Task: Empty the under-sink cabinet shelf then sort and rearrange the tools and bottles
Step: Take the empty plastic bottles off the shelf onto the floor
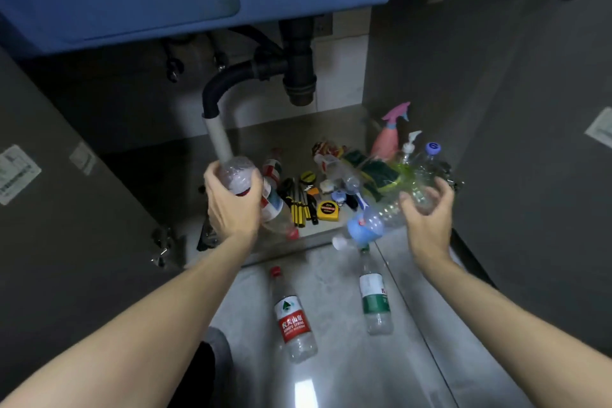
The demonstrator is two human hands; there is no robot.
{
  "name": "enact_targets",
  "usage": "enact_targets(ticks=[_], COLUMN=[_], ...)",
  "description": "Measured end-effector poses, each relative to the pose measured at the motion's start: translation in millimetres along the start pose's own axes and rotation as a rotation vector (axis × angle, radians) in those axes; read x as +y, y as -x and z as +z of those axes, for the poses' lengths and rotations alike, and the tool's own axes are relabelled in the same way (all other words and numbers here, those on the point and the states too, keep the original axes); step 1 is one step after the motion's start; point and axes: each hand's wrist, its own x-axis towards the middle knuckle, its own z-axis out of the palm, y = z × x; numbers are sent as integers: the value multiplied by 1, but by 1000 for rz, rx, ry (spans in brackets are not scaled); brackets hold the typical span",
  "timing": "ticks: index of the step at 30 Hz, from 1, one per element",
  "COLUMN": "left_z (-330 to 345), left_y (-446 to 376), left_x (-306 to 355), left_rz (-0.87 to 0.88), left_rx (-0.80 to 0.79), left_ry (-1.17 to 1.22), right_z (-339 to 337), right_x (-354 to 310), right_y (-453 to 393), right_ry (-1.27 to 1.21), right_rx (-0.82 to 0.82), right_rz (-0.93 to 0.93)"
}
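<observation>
Your left hand (231,205) gripped a clear bottle (239,175) at the shelf's (265,139) front left, just beside the grey drain pipe (218,139), while your right hand (427,209) curled round the base of a blue-labelled bottle (371,225) tilted out over the shelf's front edge. Two more bottles, one red-labelled (293,318) and one green-labelled (376,298), lay well apart on the floor (331,374) between your forearms, with bare floor around them. Behind your hands, screwdrivers (298,205), a tape measure (329,211), sponges (377,175) and a pink spray bottle (390,136) crowded together, blurred and partly hidden by one another.
</observation>
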Motion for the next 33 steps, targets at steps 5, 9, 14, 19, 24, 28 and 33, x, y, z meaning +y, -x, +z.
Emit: enact_targets(ticks=[5,9,14,19,24,28,33], left_z=[24,53,98,138,135,81,50], left_y=[56,96,123,127,126,129,130], left_x=[-19,-54,-87,-109,-123,-147,-187], left_rz=[-16,-38,-134,-263,-251,-174,-549], left_rx=[-310,-672,-850,-947,-833,-621,-684], left_ry=[-26,-143,-330,-400,-560,-765,-754], right_z=[-39,-43,-41,-26,-17,-20,6], right_x=[30,88,146,189,210,220,213], right_y=[-19,-16,-30,-51,-44,-27,-26], right_ry=[66,291,472,535,657,770,684], right_rx=[213,47,-59,-242,-442,-494,-405], right_rz=[174,322,372,413,531,487,486])
